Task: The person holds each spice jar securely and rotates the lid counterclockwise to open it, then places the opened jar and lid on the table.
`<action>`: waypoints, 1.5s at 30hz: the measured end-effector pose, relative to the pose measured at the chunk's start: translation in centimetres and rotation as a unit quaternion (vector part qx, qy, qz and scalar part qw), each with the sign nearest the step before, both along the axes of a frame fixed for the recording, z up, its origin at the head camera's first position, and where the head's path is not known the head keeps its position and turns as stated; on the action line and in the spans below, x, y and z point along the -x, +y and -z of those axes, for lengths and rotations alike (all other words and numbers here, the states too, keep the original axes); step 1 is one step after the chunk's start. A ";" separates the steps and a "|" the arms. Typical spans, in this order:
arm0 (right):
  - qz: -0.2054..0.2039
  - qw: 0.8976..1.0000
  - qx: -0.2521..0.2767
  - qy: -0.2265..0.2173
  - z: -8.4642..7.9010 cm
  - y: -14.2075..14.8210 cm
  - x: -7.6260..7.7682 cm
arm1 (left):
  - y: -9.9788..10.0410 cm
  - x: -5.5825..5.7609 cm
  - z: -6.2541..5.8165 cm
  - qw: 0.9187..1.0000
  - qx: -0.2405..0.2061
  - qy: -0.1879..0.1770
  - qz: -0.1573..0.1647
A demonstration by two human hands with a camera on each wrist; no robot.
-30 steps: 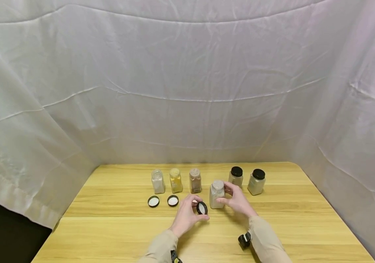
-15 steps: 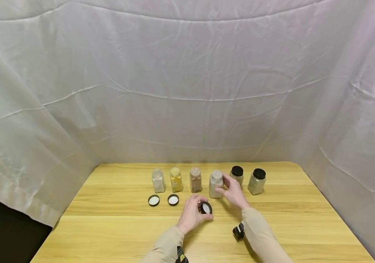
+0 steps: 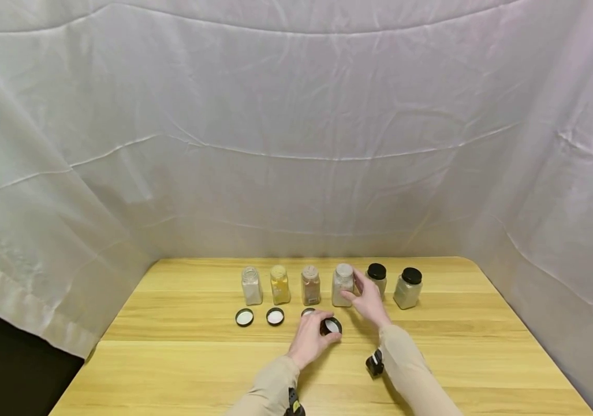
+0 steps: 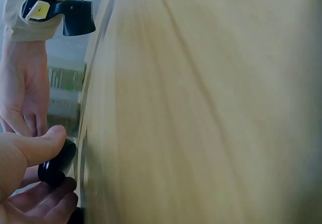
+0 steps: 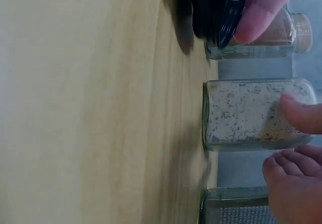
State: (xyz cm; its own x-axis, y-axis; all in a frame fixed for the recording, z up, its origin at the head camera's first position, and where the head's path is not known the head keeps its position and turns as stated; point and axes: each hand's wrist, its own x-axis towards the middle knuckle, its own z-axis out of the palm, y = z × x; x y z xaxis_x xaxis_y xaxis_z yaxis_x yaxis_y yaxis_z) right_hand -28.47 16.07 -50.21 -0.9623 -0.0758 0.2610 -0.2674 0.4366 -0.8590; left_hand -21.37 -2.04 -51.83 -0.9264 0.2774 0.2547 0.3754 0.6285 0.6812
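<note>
In the head view my left hand [image 3: 309,342] pinches a black screw lid [image 3: 334,326], white inside, low over the table. My right hand [image 3: 371,303] holds an uncapped glass jar [image 3: 341,293] of pale, speckled powder by its right side. In the right wrist view the thumb lies on the face of this jar [image 5: 251,116], which stands upright on the wood. The lid [image 5: 216,15] shows there between thumb and fingers. Left of the held jar stand uncapped jars with brown powder [image 3: 310,289], yellow powder [image 3: 279,288] and whitish contents [image 3: 252,290].
Two black-capped jars [image 3: 376,273] [image 3: 407,289] stand to the right, one partly behind the right hand. Lids [image 3: 245,317] [image 3: 275,316] lie upturned before the left jars, with another [image 3: 308,312] partly behind the left hand. Grey cloth [image 3: 296,190] encloses the wooden table [image 3: 197,370].
My right hand has moved the speckled-powder jar back into line with the other jars. My left hand has shifted right with its lid, uncovering part of another lid on the table.
</note>
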 end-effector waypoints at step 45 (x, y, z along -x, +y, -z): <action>0.087 0.995 -0.003 0.057 -0.2 3.9 -0.7 | 0.3 -0.5 -1.5 1.000 -0.004 -0.017 0.003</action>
